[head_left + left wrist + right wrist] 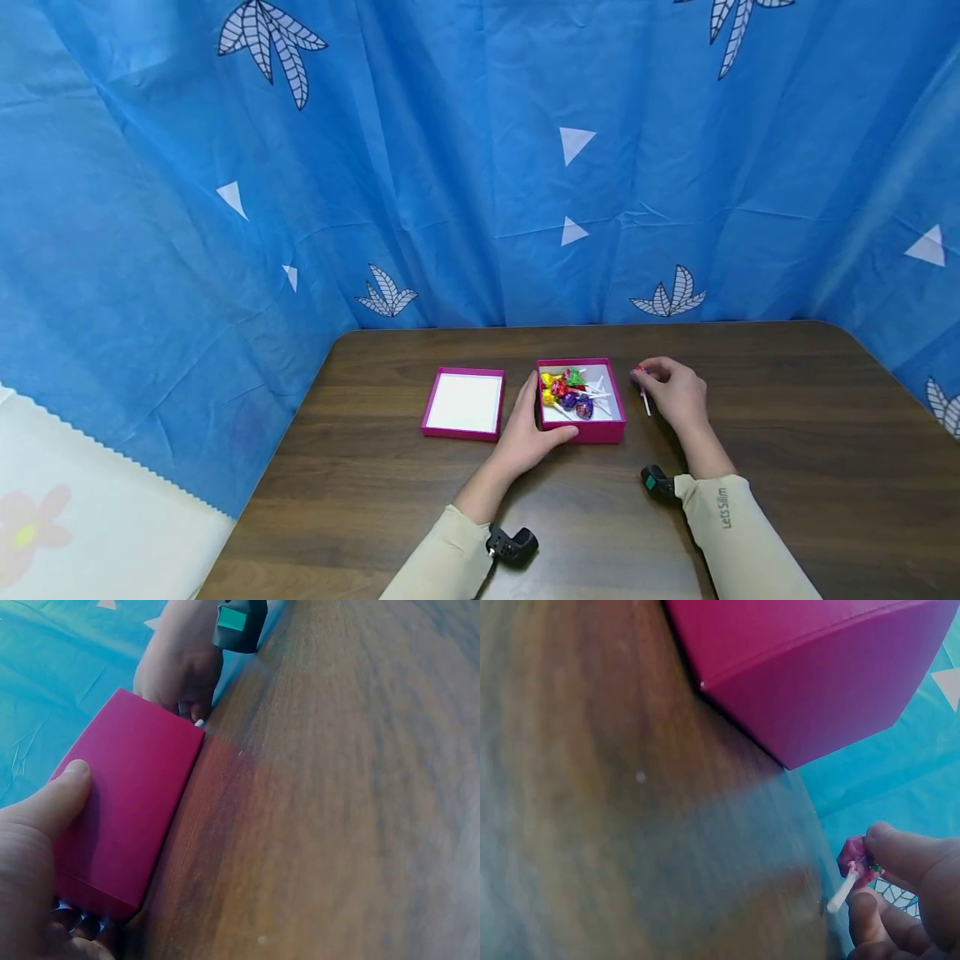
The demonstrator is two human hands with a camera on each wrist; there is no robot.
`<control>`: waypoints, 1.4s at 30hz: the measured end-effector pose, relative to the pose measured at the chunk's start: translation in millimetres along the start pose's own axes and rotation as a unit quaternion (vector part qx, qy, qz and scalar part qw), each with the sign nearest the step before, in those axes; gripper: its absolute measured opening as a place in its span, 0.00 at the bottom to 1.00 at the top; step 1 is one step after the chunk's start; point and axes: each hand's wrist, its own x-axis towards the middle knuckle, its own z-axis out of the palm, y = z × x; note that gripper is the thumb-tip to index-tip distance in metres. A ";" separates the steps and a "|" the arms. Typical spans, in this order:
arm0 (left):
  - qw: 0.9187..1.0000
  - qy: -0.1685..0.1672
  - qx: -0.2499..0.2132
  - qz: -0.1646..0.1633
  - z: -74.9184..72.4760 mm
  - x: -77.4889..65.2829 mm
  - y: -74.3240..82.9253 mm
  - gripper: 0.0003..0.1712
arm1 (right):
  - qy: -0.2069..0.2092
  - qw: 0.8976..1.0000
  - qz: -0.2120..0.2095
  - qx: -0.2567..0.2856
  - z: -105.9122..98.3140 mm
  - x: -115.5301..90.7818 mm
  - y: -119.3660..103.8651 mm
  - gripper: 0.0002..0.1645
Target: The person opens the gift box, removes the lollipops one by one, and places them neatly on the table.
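Note:
A magenta box (592,432) with a white inside holds several wrapped lollipops (570,392) in yellow, red, green and purple. My left hand (522,442) grips the box at its near left corner, the thumb along the front wall and the fingers at the left side. To the right of the box, my right hand (678,396) pinches a single lollipop (853,862) between thumb and fingers. Its wrapper looks pink-red with a bit of green, and its white stick points down toward the table in the head view.
Left of the box lies its shallow magenta lid (462,434), white inside facing up. Everything stands on a dark wooden table (360,500). A blue patterned curtain (480,167) hangs behind the table's far edge.

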 end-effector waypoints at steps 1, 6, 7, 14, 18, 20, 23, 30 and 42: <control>1.000 0.000 0.000 -0.001 -0.1 0.1 0.0 0.62 | -0.001 1.000 0.001 -0.003 0.6 0.3 0.7 0.20; 1.000 0.001 0.002 -0.001 -1.0 0.2 1.5 0.62 | 0.004 1.000 -0.004 -0.017 3.5 3.1 4.3 0.18; 1.000 0.002 0.002 -0.001 -1.2 0.2 2.0 0.62 | 0.005 1.000 -0.004 -0.018 3.9 3.5 4.7 0.18; 1.000 0.003 0.008 0.003 -0.7 -1.5 2.8 0.61 | 0.000 1.000 0.002 -0.017 4.1 1.3 6.3 0.20; 1.000 0.002 0.010 0.002 -0.5 -2.1 2.4 0.60 | -0.004 1.000 0.003 -0.015 4.7 -0.7 7.1 0.21; 1.000 0.001 0.009 0.003 -0.6 -2.0 2.0 0.60 | -0.003 1.000 0.002 -0.013 5.2 -1.2 7.6 0.21; 1.000 0.000 0.008 0.005 -0.7 -1.5 1.4 0.61 | -0.001 1.000 -0.002 -0.014 5.8 -1.6 7.9 0.21; 1.000 -0.001 0.002 0.005 -1.4 -1.1 2.8 0.61 | -0.007 1.000 0.001 -0.013 4.9 -1.5 6.3 0.22; 1.000 -0.003 0.006 0.001 -2.5 -1.7 3.4 0.61 | -0.004 1.000 -0.011 -0.023 5.0 -2.2 5.0 0.22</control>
